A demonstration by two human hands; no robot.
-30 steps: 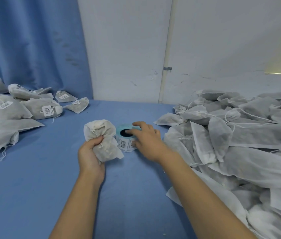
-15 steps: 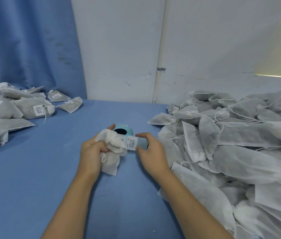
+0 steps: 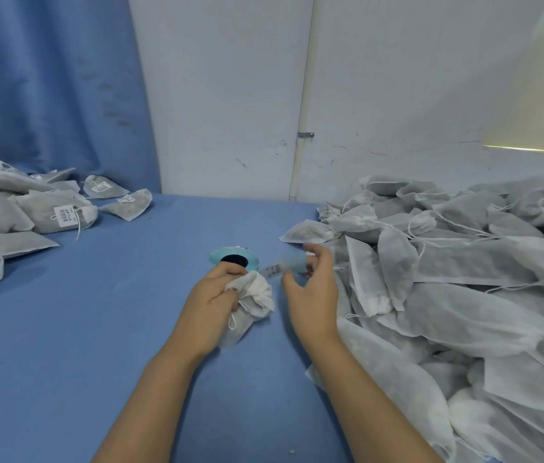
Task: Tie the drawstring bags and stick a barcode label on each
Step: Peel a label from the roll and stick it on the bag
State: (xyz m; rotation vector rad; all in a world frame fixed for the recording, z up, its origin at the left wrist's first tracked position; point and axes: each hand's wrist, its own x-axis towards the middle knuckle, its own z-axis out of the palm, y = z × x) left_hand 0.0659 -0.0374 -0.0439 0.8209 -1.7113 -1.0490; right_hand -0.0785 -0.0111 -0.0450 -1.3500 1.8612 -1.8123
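- The left hand (image 3: 212,295) was clamped on the gathered neck of a white drawstring bag (image 3: 252,297), fingers curled round the bunched cloth, thumb on top.
- The bag hung from that grip with its lower end resting on the desk (image 3: 97,329), and a loop of its string showed just below the fingers.
- The right hand (image 3: 310,289) was just to the right of the bag, apart from the left hand, its fingers curled and pinching the free end of a pale teal backing strip (image 3: 292,264); the strip and fingertips were blurred, so the exact hold could not be told.
- A white barcode label (image 3: 272,269) sat on that strip, just above the bag's gathered top; whether it touched the cloth could not be told.
- The strip ran back to a teal label roll (image 3: 233,259) lying flat on the desk just behind the left hand, its dark core facing up.
- To the right, a large pile of loose bags (image 3: 464,279) covered the desk up to the wall, strings trailing, with no labels showing; the right forearm lay along its edge.
- Well apart on the far left lay a smaller heap of labelled bags (image 3: 60,215), each with a white barcode sticker.
- Behind the desk hung a blue curtain (image 3: 46,78) on the left, and a white wall (image 3: 230,95) with a thin upright pipe (image 3: 304,95).
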